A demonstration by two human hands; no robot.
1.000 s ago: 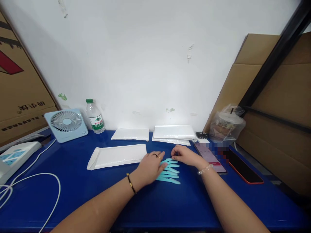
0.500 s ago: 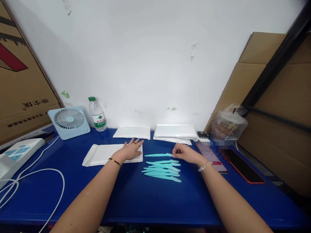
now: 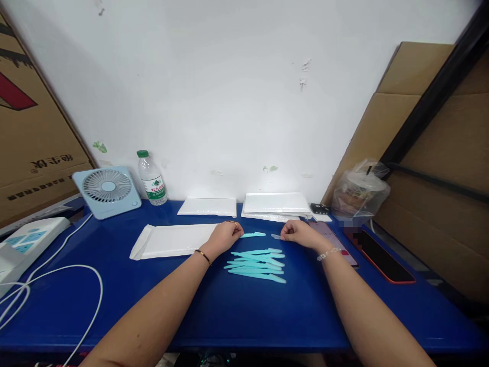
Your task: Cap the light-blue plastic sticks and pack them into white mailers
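Observation:
My left hand (image 3: 228, 234) is closed on the handle end of a turquoise eyebrow razor (image 3: 254, 235), whose blade end points right, bare of its cover. Opposite it, my right hand (image 3: 296, 232) pinches a small translucent blade cover (image 3: 275, 236), a short gap away from the razor. Several more turquoise razors (image 3: 255, 264) lie side by side on the blue table just below my hands, their blade ends to the right. A white padded mailer (image 3: 168, 241) rests flat to the left, partly behind my left hand.
White packets (image 3: 208, 206) and a stack of white packets (image 3: 275, 203) lie by the wall. A blue fan (image 3: 109, 191) and water bottle (image 3: 152, 178) stand back left, near a power strip (image 3: 30, 242). Phones (image 3: 382, 257) and a bagged cup (image 3: 359, 193) are right.
My left hand has left the mailer and taken the razor's handle end. The blade cover is off the razor and in my right hand, which has moved slightly right and up.

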